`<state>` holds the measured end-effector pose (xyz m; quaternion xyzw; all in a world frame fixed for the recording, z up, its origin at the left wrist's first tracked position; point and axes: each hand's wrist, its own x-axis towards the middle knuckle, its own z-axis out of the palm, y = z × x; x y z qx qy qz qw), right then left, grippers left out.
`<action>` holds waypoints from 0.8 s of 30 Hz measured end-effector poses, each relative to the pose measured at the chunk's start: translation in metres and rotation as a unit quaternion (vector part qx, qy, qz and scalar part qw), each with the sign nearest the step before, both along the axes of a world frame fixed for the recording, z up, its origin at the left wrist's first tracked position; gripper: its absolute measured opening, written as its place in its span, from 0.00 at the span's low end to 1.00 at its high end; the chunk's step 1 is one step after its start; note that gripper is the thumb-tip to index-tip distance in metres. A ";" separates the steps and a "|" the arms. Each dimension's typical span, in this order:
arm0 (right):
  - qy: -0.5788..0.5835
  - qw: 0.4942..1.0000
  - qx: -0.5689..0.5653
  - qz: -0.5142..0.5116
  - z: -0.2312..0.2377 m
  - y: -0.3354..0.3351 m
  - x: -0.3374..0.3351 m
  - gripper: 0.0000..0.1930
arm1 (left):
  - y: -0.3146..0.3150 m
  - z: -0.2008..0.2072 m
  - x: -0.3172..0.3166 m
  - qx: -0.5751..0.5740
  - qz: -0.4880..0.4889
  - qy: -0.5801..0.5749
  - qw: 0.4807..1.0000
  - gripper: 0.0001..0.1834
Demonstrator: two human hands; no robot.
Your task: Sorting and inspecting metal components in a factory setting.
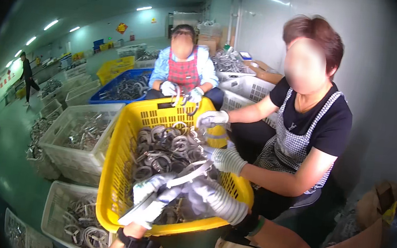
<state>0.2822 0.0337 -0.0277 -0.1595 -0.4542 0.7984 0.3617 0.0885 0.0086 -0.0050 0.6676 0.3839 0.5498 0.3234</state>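
My left hand (152,198), in a white glove, is closed over the near part of a yellow basket. From its fingers a curved grey metal band (192,173) reaches up to the right. A flat metal strip (137,209) also lies along this hand's palm side. My right hand (214,200), gloved too, is close beside the band; its fingers are smeared by motion, so their grip cannot be made out. Beneath both hands, the yellow basket (113,175) holds a heap of ring-shaped metal bands (155,160).
At the right, a co-worker's gloved hands (226,160) reach into the basket with a band. Across it, another co-worker (183,68) holds bands. White crates (70,151) and a blue crate (97,97) of metal parts stand left. Cardboard (358,247) lies at the lower right.
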 end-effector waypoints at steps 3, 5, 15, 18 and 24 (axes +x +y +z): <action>-0.008 0.999 0.019 -0.033 -0.001 0.001 -0.005 0.16 | -0.007 0.004 0.000 -0.030 0.008 -0.044 0.999 0.16; -0.076 0.983 0.104 -0.132 0.004 0.005 -0.008 0.11 | -0.004 0.003 -0.004 -0.009 0.013 -0.068 0.998 0.16; -0.401 0.859 0.319 0.003 0.036 -0.018 -0.022 0.26 | -0.015 -0.008 -0.002 0.037 -0.232 0.414 0.879 0.14; -0.315 0.795 0.518 0.001 -0.007 0.000 -0.023 0.25 | -0.033 0.020 0.007 0.036 -0.287 0.137 0.947 0.15; -0.271 0.839 0.470 0.048 -0.006 -0.005 -0.030 0.24 | -0.029 -0.025 0.007 -0.004 -0.290 0.246 0.925 0.21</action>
